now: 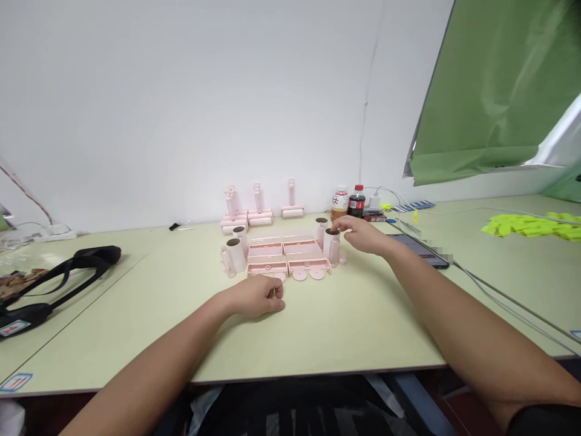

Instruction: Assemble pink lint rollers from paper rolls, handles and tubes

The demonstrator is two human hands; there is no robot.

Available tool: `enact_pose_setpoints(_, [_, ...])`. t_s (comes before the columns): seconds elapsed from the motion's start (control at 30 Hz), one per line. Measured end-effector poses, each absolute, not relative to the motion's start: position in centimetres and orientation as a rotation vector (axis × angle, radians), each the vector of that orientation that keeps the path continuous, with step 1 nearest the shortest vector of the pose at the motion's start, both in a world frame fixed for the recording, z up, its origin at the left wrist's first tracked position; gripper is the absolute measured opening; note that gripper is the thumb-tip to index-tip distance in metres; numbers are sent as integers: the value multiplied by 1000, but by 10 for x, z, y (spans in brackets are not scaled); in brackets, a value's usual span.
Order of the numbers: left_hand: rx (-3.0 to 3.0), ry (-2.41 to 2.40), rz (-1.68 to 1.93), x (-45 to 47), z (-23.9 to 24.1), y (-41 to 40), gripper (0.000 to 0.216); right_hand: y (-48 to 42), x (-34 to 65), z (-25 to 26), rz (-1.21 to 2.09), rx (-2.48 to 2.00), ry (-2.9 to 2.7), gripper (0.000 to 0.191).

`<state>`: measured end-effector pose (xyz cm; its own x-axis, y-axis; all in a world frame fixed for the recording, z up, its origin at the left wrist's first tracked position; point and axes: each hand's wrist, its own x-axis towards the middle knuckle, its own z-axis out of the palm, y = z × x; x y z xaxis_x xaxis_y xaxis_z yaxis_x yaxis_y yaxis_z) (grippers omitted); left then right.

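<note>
My left hand (256,295) rests on the table, fingers loosely curled and thumb apart, with nothing visible in it. Just beyond it lie pink lint roller covers (310,266) and small pink discs (299,275). My right hand (361,235) reaches over the right-hand group, its fingers stretched to the top rim of a white sticky-paper roll (330,241); whether they grip it is unclear. Beside that roll stands a clear pinkish handle (334,253). More white rolls (235,254) and another clear handle (227,261) stand at the left of the covers.
Assembled pink lint rollers (292,206) stand by the wall. Two drink bottles (356,201) are behind my right hand. A dark tablet (420,250) and cables (490,293) lie to the right, yellow pieces (535,226) farther off. A black strap (86,260) lies left.
</note>
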<state>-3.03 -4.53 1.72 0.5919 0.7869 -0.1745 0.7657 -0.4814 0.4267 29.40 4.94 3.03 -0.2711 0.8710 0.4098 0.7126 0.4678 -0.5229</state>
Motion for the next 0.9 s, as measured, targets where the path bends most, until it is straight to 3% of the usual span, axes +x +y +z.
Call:
enact_pose_setpoints(0.4, [2366,1237,60,-29,20,-48,21,50,292,31,286,-1329,-2162,18])
enact_pose_setpoints(0.63, [2367,1236,81,-29,19,-48,20,49,298,35,237,-1357,-1965,42])
enact_pose_setpoints(0.9, [2384,1223,80,-29,18,-47,20,43,296,38,327,-1481,-2130,33])
